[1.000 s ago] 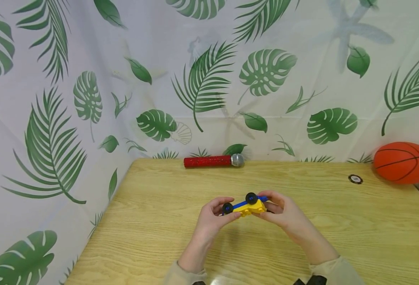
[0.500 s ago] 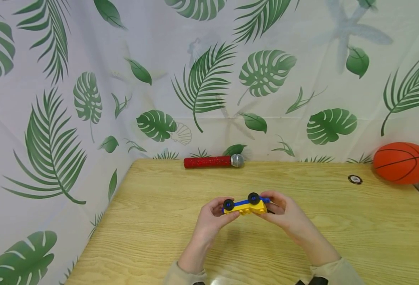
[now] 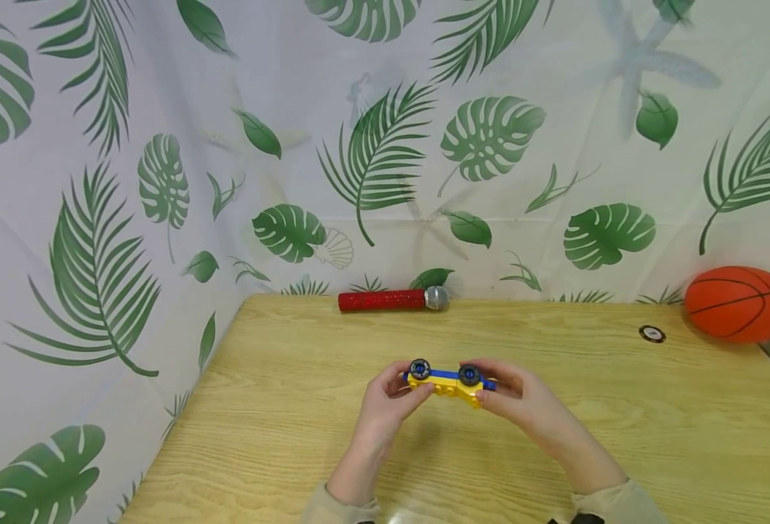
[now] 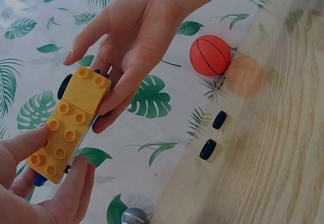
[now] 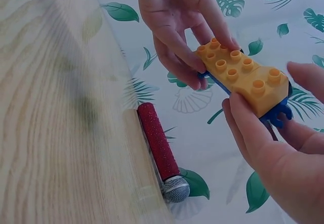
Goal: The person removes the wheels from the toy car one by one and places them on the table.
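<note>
A toy car [image 3: 447, 381] made of yellow studded block on a blue base with black wheels is held above the table between both hands. My left hand [image 3: 381, 411] pinches its left end, thumb in front and fingers behind. My right hand [image 3: 529, 397] holds the right end in a similar grip. The yellow studded top [image 4: 69, 135] faces the left wrist view, where the left hand [image 4: 45, 196] grips the lower end. From the right wrist view, a blue hook [image 5: 277, 115] sticks out at the end near the right hand [image 5: 283, 168].
A red microphone [image 3: 385, 300] with a silver head lies at the back of the wooden table [image 3: 280, 437]. An orange basketball [image 3: 741, 304] sits at the back right, with a small black-and-white disc [image 3: 652, 334] beside it. A leaf-patterned cloth [image 3: 385, 182] hangs behind.
The toy car has turned in the hands: its left end has risen and its right end dropped a little. The wheels' faces now show more. Both hands stay nearly in place.
</note>
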`<action>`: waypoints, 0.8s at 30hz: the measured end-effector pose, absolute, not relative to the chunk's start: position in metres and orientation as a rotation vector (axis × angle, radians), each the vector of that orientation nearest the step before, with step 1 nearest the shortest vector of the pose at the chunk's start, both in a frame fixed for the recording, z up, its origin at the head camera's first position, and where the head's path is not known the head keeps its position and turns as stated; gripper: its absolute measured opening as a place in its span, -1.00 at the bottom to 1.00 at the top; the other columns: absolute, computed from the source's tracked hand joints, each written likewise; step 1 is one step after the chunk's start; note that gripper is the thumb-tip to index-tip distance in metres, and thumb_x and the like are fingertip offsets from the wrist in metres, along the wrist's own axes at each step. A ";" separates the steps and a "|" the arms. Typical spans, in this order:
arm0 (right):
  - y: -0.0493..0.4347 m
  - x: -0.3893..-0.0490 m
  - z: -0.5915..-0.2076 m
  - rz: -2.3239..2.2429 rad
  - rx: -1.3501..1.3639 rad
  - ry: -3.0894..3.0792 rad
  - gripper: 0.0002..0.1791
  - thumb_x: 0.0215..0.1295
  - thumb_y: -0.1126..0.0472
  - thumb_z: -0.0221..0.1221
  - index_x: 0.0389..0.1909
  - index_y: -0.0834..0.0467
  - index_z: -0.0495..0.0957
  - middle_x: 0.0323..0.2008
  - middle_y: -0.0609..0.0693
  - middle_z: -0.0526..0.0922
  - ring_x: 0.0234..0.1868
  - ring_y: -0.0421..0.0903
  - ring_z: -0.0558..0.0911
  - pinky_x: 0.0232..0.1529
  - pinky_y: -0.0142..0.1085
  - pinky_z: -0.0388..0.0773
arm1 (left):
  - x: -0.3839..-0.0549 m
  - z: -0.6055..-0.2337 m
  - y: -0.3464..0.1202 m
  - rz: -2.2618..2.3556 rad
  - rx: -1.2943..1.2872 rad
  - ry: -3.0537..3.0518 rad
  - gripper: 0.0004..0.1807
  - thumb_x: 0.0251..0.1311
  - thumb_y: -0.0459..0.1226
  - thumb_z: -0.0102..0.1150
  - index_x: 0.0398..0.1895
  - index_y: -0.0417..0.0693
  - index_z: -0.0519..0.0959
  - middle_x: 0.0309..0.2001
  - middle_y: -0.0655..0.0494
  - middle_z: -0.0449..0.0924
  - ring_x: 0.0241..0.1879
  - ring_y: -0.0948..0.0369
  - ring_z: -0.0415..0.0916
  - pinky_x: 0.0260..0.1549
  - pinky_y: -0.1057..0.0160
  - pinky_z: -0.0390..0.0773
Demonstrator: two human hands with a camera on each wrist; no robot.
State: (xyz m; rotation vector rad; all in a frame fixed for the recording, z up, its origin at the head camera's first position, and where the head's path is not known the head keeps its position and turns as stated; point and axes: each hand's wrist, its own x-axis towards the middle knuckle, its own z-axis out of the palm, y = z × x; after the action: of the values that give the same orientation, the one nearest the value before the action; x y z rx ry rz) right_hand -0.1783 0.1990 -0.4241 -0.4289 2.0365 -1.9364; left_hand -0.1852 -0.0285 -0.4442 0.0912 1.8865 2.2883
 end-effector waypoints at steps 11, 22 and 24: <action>0.195 -0.180 -0.421 -1.855 -0.366 2.108 -0.43 0.47 0.09 0.12 0.32 0.38 0.35 0.25 0.39 0.44 0.03 -0.20 0.64 0.03 -0.33 0.64 | -0.185 -0.446 -0.027 2.288 0.203 1.639 -0.57 0.36 -0.28 0.18 0.24 -0.11 0.35 -0.01 -0.25 0.66 -0.06 -0.19 0.67 -0.12 -0.01 0.69; 0.192 -0.180 -0.428 -1.895 -0.350 2.126 -0.43 0.41 0.14 0.19 0.28 0.42 0.37 0.18 0.31 0.51 0.03 -0.20 0.66 0.03 -0.28 0.66 | -0.182 -0.447 -0.023 2.270 0.215 1.634 -0.49 0.45 -0.21 0.05 0.40 0.06 0.20 0.02 -0.25 0.65 0.00 -0.14 0.66 -0.06 -0.04 0.67; 0.192 -0.179 -0.429 -1.888 -0.340 2.141 -0.44 0.40 0.13 0.20 0.27 0.39 0.39 0.18 0.29 0.51 0.05 -0.16 0.66 0.04 -0.28 0.65 | -0.182 -0.446 -0.023 2.280 0.217 1.634 -0.49 0.45 -0.21 0.04 0.41 0.12 0.22 -0.01 -0.19 0.65 -0.01 -0.11 0.67 -0.06 -0.05 0.67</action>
State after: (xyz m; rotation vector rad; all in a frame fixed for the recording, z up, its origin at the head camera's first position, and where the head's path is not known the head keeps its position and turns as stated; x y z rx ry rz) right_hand -0.1795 0.1915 -0.4289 -0.3398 2.1412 -1.8885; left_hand -0.1816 -0.0233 -0.4460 0.2170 1.6342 2.2802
